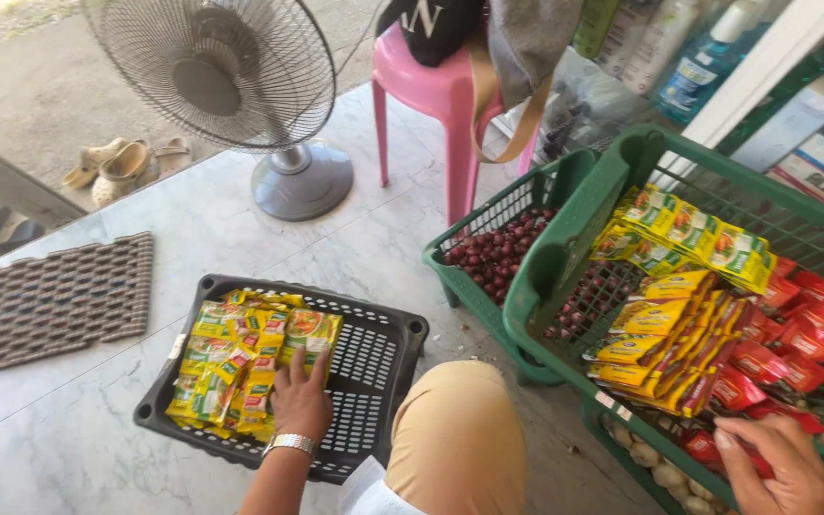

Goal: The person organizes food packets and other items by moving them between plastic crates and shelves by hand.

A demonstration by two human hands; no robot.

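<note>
My left hand (299,399), with a silver watch on the wrist, presses flat on yellow-green sachet packets (240,358) lying in a black plastic basket (379,362) on the marble floor. My right hand (782,469) reaches into the near corner of a green crate (565,248), its fingers on a red sachet packet (708,448). That crate holds rows of yellow sachets (655,334), red sachets (793,339) and yellow-green packets (693,234). My knee in tan cloth (455,439) lies between the two containers.
A second green crate (488,210) with small red onions sits under the first one. A standing fan (231,86) and a pink plastic stool (436,105) stand behind. A woven doormat (50,300) lies at the left. Sandals sit beyond the floor's edge.
</note>
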